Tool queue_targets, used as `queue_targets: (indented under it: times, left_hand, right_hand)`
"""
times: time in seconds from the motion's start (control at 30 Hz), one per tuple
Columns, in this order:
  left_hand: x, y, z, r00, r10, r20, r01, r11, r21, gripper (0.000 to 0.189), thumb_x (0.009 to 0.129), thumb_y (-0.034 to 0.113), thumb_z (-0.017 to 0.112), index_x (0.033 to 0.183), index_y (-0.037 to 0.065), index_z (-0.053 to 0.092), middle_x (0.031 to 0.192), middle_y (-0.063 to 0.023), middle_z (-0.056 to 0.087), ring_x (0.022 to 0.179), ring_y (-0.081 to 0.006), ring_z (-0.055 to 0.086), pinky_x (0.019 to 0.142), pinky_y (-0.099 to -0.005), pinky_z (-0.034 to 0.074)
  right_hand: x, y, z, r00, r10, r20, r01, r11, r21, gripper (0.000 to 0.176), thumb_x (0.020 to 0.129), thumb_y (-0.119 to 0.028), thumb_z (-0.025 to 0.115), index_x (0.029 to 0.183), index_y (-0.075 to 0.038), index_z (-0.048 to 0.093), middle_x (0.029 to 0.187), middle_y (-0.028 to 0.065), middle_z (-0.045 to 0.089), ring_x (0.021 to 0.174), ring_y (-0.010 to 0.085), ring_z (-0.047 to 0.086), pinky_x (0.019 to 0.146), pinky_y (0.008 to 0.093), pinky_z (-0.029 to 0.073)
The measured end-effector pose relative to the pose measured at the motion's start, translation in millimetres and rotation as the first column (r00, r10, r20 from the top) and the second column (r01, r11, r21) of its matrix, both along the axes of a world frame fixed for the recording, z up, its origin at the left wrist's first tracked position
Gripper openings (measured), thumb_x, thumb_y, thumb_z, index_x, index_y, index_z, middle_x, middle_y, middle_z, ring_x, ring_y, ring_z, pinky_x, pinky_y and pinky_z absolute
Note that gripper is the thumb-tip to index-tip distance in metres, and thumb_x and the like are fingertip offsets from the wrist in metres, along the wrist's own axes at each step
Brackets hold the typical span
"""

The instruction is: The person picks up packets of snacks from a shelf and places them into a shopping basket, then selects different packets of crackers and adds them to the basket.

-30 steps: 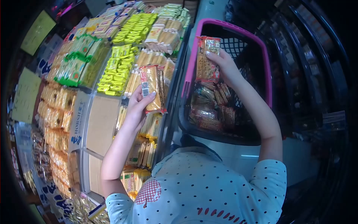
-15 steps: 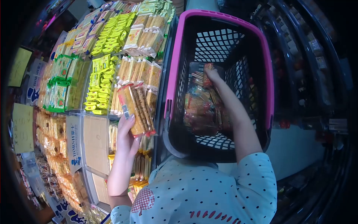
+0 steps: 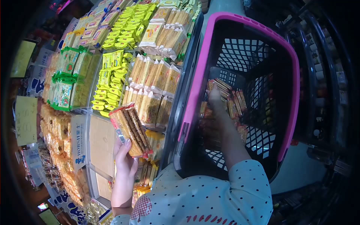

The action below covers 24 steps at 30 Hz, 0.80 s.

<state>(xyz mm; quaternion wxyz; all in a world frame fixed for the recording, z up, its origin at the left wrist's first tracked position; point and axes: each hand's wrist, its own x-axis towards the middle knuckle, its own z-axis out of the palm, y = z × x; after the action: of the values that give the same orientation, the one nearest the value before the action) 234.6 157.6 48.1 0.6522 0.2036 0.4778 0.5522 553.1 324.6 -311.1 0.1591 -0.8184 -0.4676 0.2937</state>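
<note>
My left hand (image 3: 123, 153) is closed around the lower end of a biscuit pack (image 3: 129, 129). Its wrapper is clear with red ends, dark-speckled biscuit edges show along one side, and a barcode is on the near face. Down inside the black shopping basket (image 3: 202, 48) with a pink rim is my right hand (image 3: 215, 96), touching similar packs of biscuits (image 3: 235, 103) heaped at the bottom. Its fingers are dim and partly hidden, so their grip does not show.
A sectioned display stand is on the left, with yellow-green packets (image 3: 112, 75), white-topped biscuit packs (image 3: 155, 80), green-edged packs (image 3: 69, 86) and a bare cardboard panel (image 3: 100, 144). Dark shelves (image 3: 318, 67) run along the right.
The view has shifted, so stand and basket sit further right. My right hand has gone lower among the packs; the red pack it held no longer shows distinctly. My left hand keeps its pack.
</note>
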Motion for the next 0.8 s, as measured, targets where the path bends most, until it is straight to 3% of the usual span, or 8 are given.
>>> queue_targets:
  times: [0.03,0.07,0.17,0.3,0.5,0.57,0.67,0.8]
  left_hand:
    - [0,1,-2,1.0,0.013,-0.019,-0.013,1.0,0.012,0.054,0.079,0.018,0.058,0.125,-0.002,0.038,0.114,-0.0155,0.053,0.102,-0.0237,0.056,0.088,-0.035,0.045]
    - [0,3,-3,0.999,0.027,-0.039,-0.026,0.999,0.028,0.054,0.079,0.018,0.058,0.125,-0.002,0.038,0.114,-0.0155,0.053,0.102,-0.0236,0.055,0.089,-0.0348,0.045]
    - [1,6,-1,0.997,0.022,-0.071,-0.021,1.0,0.013,0.053,0.079,0.018,0.058,0.124,-0.002,0.039,0.114,-0.0151,0.053,0.102,-0.0232,0.055,0.088,-0.0345,0.045]
    - [2,6,-7,0.995,0.017,-0.097,-0.014,0.999,0.037,0.048,0.083,0.018,0.051,0.124,-0.002,0.037,0.113,-0.0184,0.053,0.1,-0.0257,0.056,0.084,-0.0396,0.049]
    - [4,3,-11,0.994,-0.022,-0.111,0.024,1.0,0.013,0.05,0.082,0.02,0.052,0.124,-0.003,0.037,0.111,-0.0175,0.054,0.099,-0.0243,0.057,0.084,-0.0374,0.049]
    - [7,5,-8,0.992,-0.06,-0.108,0.059,0.998,-0.013,0.051,0.082,0.02,0.051,0.126,-0.002,0.037,0.113,-0.0167,0.054,0.1,-0.0231,0.056,0.084,-0.0344,0.048]
    - [16,7,-3,0.992,-0.046,-0.115,0.046,0.999,-0.005,0.051,0.082,0.02,0.051,0.126,-0.001,0.036,0.114,-0.0156,0.053,0.102,-0.022,0.056,0.085,-0.0327,0.046]
    - [15,7,-3,0.992,-0.052,-0.112,0.051,0.999,-0.011,0.052,0.082,0.02,0.051,0.127,-0.001,0.036,0.116,-0.0152,0.053,0.103,-0.0222,0.055,0.087,-0.034,0.045]
  right_hand:
    - [-2,1,-3,1.0,0.013,-0.002,-0.013,0.999,-0.035,0.055,0.079,-0.023,0.062,0.123,-0.004,0.035,0.104,0.0236,0.054,0.096,0.037,0.055,0.083,0.0429,0.045]
    - [-6,-2,-5,0.993,0.036,0.115,-0.045,0.996,0.077,0.053,0.079,-0.023,0.061,0.121,-0.004,0.036,0.101,0.0237,0.054,0.094,0.0376,0.057,0.08,0.0439,0.046]
    - [-10,4,-4,0.983,0.0,0.183,0.006,0.999,-0.033,0.052,0.08,-0.025,0.06,0.12,-0.005,0.035,0.102,0.0247,0.053,0.091,0.0385,0.058,0.077,0.0443,0.048]
    - [-11,2,9,0.975,-0.024,0.22,0.031,0.999,-0.027,0.048,0.079,-0.022,0.059,0.118,-0.005,0.036,0.104,0.0254,0.051,0.089,0.0384,0.059,0.074,0.0442,0.049]
    - [-13,-7,-3,0.974,-0.056,0.219,0.026,0.99,0.136,0.053,0.076,-0.025,0.063,0.117,-0.005,0.035,0.105,0.0251,0.05,0.09,0.0383,0.058,0.076,0.0436,0.049]
    - [-17,-8,12,0.976,0.006,0.216,0.014,0.996,-0.087,0.06,0.074,-0.03,0.067,0.118,-0.005,0.035,0.106,0.0247,0.05,0.094,0.0371,0.056,0.078,0.0434,0.048]
    - [-14,-7,9,0.97,0.077,0.231,-0.042,0.987,-0.153,0.063,0.079,-0.04,0.058,0.123,-0.002,0.034,0.109,0.0262,0.049,0.101,0.0396,0.053,0.085,0.0439,0.044]
    - [-6,-3,25,0.974,0.029,0.226,0.017,0.98,-0.198,0.056,0.078,-0.037,0.062,0.115,0.0,0.042,0.104,0.0256,0.053,0.104,0.0381,0.052,0.086,0.0426,0.043]
